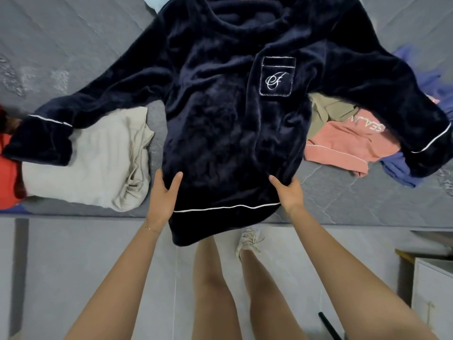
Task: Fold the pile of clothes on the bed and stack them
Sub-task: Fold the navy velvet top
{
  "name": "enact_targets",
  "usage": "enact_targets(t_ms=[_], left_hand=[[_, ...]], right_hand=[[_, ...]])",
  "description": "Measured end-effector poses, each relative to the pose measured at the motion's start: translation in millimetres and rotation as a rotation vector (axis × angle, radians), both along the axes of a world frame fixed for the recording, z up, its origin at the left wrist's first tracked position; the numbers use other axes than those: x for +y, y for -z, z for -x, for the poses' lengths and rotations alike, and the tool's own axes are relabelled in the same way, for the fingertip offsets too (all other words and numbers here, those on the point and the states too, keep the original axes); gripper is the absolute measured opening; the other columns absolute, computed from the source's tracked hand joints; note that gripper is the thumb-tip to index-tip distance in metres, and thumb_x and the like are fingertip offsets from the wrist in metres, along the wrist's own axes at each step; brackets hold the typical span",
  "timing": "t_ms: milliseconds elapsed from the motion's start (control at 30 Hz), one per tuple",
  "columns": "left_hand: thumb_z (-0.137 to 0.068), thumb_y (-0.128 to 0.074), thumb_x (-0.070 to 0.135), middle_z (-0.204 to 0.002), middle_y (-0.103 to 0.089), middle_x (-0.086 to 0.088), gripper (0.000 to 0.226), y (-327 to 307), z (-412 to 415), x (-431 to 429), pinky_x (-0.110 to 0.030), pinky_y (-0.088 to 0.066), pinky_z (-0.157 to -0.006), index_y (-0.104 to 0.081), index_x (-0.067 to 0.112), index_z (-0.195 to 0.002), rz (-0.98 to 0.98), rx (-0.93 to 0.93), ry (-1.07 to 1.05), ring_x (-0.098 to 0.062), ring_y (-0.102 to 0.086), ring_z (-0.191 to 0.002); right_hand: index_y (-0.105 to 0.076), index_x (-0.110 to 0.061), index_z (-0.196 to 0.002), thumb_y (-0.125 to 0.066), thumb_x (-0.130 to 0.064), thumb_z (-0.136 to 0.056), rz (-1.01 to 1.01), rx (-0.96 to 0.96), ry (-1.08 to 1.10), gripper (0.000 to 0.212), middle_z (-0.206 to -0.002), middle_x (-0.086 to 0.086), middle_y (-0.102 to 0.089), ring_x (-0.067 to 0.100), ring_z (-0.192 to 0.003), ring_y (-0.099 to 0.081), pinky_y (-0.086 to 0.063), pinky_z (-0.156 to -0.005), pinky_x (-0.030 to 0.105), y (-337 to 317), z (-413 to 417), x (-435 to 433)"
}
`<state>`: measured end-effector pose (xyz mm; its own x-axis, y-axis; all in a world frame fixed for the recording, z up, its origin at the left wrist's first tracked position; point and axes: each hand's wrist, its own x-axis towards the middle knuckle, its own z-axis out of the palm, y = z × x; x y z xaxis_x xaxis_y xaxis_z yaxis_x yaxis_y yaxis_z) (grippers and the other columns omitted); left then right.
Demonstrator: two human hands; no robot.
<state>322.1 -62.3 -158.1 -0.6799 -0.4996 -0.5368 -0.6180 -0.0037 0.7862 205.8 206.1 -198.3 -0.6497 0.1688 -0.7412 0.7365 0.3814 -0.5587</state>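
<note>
A dark navy fleece top (220, 114) with white piping and a chest pocket lies spread front-up on the grey bed (73, 45), sleeves out to both sides, hem hanging over the bed's near edge. My left hand (163, 197) grips the top's left side near the hem, thumb on top. My right hand (288, 192) grips the right side near the hem. Left of it sits a folded beige garment (98, 163) beside a red one (7, 173). On the right lies a loose pile: a pink garment (348, 143), an olive one (328, 106) and blue ones (402, 173).
The bed's front edge runs across the middle of the view. Below it is grey floor, my legs and a pale shoe (247, 241). A white cabinet (434, 290) stands at the lower right. A light blue item (153, 1) peeks out at the top.
</note>
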Motion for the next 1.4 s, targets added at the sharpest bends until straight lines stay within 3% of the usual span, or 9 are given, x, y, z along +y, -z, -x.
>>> enact_targets(t_ms=[133, 367, 500, 633, 733, 867, 1067, 1200, 1400], left_hand=[[-0.095, -0.062, 0.031, -0.12, -0.06, 0.017, 0.041, -2, -3, -9, -0.005, -0.046, -0.082, -0.051, 0.021, -0.133, -0.093, -0.049, 0.072, 0.013, -0.059, -0.103], [-0.09, -0.071, 0.019, -0.115, -0.058, 0.024, 0.053, 13, -29, -5, -0.026, -0.043, -0.103, -0.049, 0.024, -0.138, -0.104, -0.186, 0.209, -0.003, -0.056, -0.115], [-0.093, -0.066, 0.019, -0.116, -0.06, 0.023, 0.039, 3, -29, 0, -0.005, -0.044, -0.087, -0.053, 0.023, -0.13, -0.047, -0.065, 0.03, 0.018, -0.057, -0.1], [-0.094, -0.065, 0.029, -0.119, -0.063, 0.011, 0.039, -5, -28, -1, -0.004, -0.043, -0.087, -0.055, 0.019, -0.131, 0.066, -0.029, -0.08, 0.007, -0.059, -0.105], [-0.095, -0.059, 0.044, -0.126, -0.062, 0.004, 0.048, -2, -28, -6, -0.022, -0.043, -0.097, -0.053, 0.018, -0.135, 0.156, -0.13, -0.071, -0.012, -0.056, -0.115], [-0.094, -0.057, 0.051, -0.122, -0.058, -0.008, 0.05, 17, -34, -9, -0.035, -0.041, -0.092, -0.05, 0.01, -0.123, 0.285, -0.302, 0.056, -0.031, -0.053, -0.117], [-0.088, -0.069, 0.042, -0.151, -0.033, -0.02, 0.081, 33, -35, 14, -0.052, -0.026, -0.114, -0.03, 0.01, -0.152, 0.698, -0.21, 0.319, -0.037, -0.031, -0.14], [-0.09, -0.065, 0.044, -0.158, -0.023, -0.018, 0.075, 37, -19, 44, -0.055, -0.009, -0.119, -0.033, 0.017, -0.151, 0.766, -0.118, 0.513, -0.037, -0.015, -0.148], [-0.092, -0.047, 0.051, -0.151, -0.036, -0.013, 0.057, 39, 9, 108, -0.055, -0.019, -0.119, -0.051, 0.015, -0.137, 0.641, 0.077, 0.77, -0.031, -0.024, -0.144]], right_hand=[[-0.049, -0.011, -0.133, -0.074, -0.021, -0.086, 0.0, 0.075, 0.015, 0.054, -0.12, 0.0, -0.061, 0.016, -0.108, -0.057, -0.044, -0.094, 0.027, -12, 2, -2], [-0.045, -0.009, -0.136, -0.074, -0.012, -0.085, 0.021, -0.028, -0.036, 0.058, -0.13, 0.005, -0.059, 0.023, -0.118, -0.057, -0.044, -0.101, 0.031, -11, 0, -6], [-0.055, -0.007, -0.13, -0.073, -0.013, -0.086, -0.026, -0.048, -0.085, 0.048, -0.125, 0.008, -0.063, 0.027, -0.116, -0.059, -0.045, -0.097, 0.031, -8, -5, -6], [-0.059, -0.006, -0.125, -0.073, -0.018, -0.086, -0.122, -0.016, -0.084, 0.043, -0.122, 0.011, -0.066, 0.031, -0.114, -0.06, -0.047, -0.099, 0.039, -8, -9, -8], [-0.06, -0.007, -0.122, -0.072, -0.018, -0.086, -0.155, 0.014, -0.087, 0.039, -0.121, 0.01, -0.066, 0.031, -0.113, -0.061, -0.048, -0.097, 0.038, -11, -10, -11], [-0.059, -0.008, -0.123, -0.072, -0.019, -0.087, -0.152, 0.032, -0.088, 0.04, -0.122, 0.01, -0.066, 0.03, -0.115, -0.06, -0.047, -0.099, 0.037, -14, -13, -13], [-0.053, -0.014, -0.134, -0.069, -0.021, -0.09, 0.012, 0.013, -0.027, 0.048, -0.128, 0.002, -0.062, 0.021, -0.119, -0.056, -0.042, -0.105, 0.035, -11, -23, -6], [-0.051, -0.017, -0.137, -0.06, -0.024, -0.096, 0.191, -0.077, 0.168, 0.043, -0.127, -0.003, -0.061, 0.019, -0.121, -0.056, -0.041, -0.109, 0.037, -11, -26, 3], [-0.059, -0.014, -0.124, -0.059, -0.032, -0.096, 0.314, -0.182, 0.301, 0.033, -0.119, 0.004, -0.068, 0.023, -0.112, -0.064, -0.047, -0.105, 0.044, -8, -25, 19]])
